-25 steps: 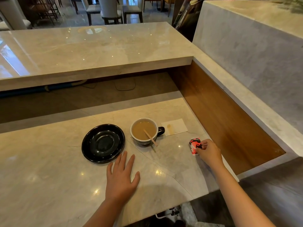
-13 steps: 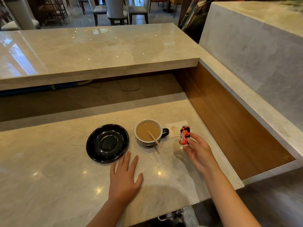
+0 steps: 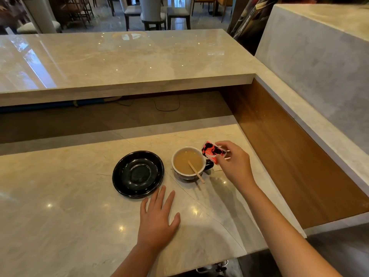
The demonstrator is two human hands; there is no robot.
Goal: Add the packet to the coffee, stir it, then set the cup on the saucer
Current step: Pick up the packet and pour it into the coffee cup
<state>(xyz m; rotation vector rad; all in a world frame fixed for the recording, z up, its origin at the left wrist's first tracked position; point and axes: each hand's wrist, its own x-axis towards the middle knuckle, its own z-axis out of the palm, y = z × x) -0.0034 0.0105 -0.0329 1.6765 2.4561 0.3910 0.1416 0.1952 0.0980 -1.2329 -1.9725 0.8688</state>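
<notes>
So, right hand (image 3: 234, 162) pinches the packet (image 3: 212, 152), tilted over the cup (image 3: 189, 163) rim nr worktop's right edge; pouring prob not begun. Left hand (image 3: 157, 220) flat, empty. Stick (image 3: 196, 171) in coffee; stirring + saucer (image 3: 137, 173) move left.

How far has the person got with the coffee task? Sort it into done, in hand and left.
Done: nothing clearly complete, though the stir stick already rests in the cup.
In hand: the right hand holds the red packet tilted at the cup's rim; no contents visibly pouring. The left hand lies flat on the counter.
Left: emptying the packet, stirring, and moving the cup onto the empty black saucer beside it.
</notes>
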